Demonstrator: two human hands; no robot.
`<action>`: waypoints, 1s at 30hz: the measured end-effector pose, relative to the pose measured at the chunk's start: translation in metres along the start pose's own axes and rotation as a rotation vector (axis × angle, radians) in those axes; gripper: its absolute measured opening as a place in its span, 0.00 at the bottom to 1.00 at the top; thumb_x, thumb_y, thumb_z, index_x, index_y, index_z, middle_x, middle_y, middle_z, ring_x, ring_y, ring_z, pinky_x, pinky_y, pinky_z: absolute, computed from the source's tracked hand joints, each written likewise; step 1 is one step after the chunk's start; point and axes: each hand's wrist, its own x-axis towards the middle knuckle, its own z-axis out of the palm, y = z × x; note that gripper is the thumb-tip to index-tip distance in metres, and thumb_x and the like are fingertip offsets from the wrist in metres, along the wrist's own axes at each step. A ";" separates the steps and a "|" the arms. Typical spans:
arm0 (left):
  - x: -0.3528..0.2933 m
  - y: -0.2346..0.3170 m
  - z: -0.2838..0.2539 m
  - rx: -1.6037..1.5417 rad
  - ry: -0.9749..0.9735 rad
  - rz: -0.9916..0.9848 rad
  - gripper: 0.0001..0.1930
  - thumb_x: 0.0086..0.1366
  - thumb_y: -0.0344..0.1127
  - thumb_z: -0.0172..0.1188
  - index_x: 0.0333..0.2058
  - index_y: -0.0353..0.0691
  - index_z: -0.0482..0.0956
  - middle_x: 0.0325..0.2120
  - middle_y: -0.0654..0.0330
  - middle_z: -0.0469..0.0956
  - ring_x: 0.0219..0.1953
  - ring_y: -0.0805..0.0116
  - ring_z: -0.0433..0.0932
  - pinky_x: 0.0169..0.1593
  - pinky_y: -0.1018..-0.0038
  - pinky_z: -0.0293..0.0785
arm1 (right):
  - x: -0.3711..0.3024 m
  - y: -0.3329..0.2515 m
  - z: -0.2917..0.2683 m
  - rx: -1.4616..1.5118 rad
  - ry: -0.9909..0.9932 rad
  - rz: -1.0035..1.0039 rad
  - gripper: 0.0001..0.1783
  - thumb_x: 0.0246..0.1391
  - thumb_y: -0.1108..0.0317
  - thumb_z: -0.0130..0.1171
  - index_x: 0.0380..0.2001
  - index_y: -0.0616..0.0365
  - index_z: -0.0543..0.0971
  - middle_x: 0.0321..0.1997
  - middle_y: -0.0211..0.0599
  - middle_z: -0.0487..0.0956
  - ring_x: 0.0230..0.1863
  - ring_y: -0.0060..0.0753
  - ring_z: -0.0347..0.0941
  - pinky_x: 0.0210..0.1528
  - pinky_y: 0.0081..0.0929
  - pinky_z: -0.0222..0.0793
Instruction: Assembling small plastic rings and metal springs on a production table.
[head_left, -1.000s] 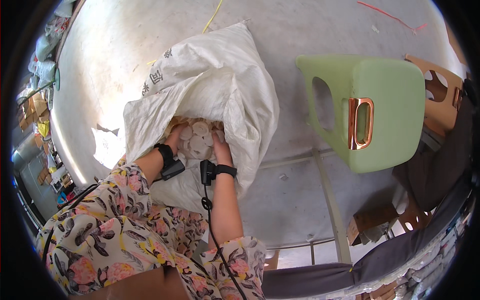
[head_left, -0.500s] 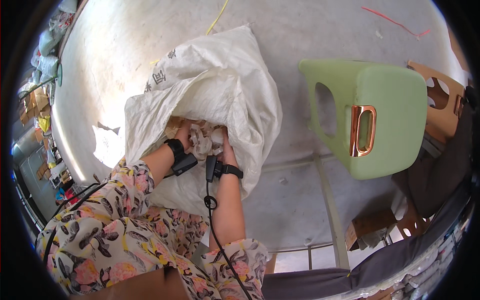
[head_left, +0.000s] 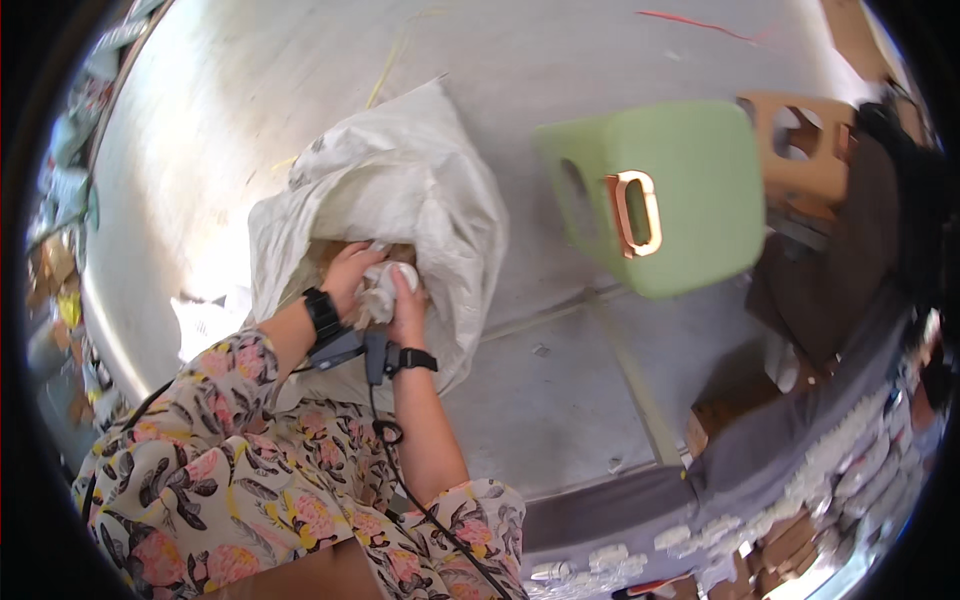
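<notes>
A white woven sack (head_left: 450,190) lies slumped on the floor in front of me, its mouth gaping toward me. Both hands are at that mouth, closed from either side around a clump of whitish, partly see-through pieces (head_left: 378,292), which look like plastic; their exact kind is blurred. My left hand (head_left: 350,270) grips the clump from the left, fingers over its top. On the right side my right hand (head_left: 406,308) presses against it, thumb up. Around each wrist runs a black strap with a small dark box. The sack's inside is mostly hidden behind the hands.
Right of the sack stands a pale green plastic piece (head_left: 700,190) with a copper-coloured handle (head_left: 637,213). Behind it is a similar brown one (head_left: 805,150). A grey cloth-covered edge (head_left: 600,515) crosses the lower right, with packed white parts beyond. A red strip (head_left: 700,24) lies far off.
My hands have come up from inside the sack to its mouth, with the whitish pieces between them. The view has swung, so the sack and the green piece sit further left.
</notes>
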 end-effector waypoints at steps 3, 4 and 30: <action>-0.011 0.014 0.012 0.018 -0.055 0.021 0.23 0.53 0.33 0.59 0.48 0.36 0.68 0.37 0.55 0.74 0.38 0.67 0.73 0.39 0.70 0.71 | -0.010 -0.013 0.010 0.128 0.034 0.013 0.23 0.50 0.59 0.58 0.47 0.60 0.71 0.43 0.35 0.74 0.43 0.26 0.71 0.44 0.23 0.66; -0.017 0.022 0.019 0.014 -0.056 0.000 0.22 0.53 0.33 0.59 0.48 0.37 0.68 0.37 0.56 0.74 0.38 0.67 0.73 0.39 0.70 0.71 | -0.014 -0.024 0.014 0.174 0.014 -0.017 0.24 0.51 0.59 0.58 0.48 0.60 0.70 0.44 0.34 0.74 0.43 0.25 0.70 0.45 0.22 0.66; -0.274 -0.127 0.213 0.672 -1.346 -0.183 0.13 0.57 0.31 0.54 0.41 0.36 0.71 0.35 0.58 0.74 0.38 0.68 0.75 0.40 0.73 0.72 | -0.299 -0.072 -0.165 0.814 0.812 -1.024 0.25 0.56 0.59 0.51 0.53 0.58 0.62 0.48 0.41 0.71 0.45 0.36 0.71 0.47 0.28 0.70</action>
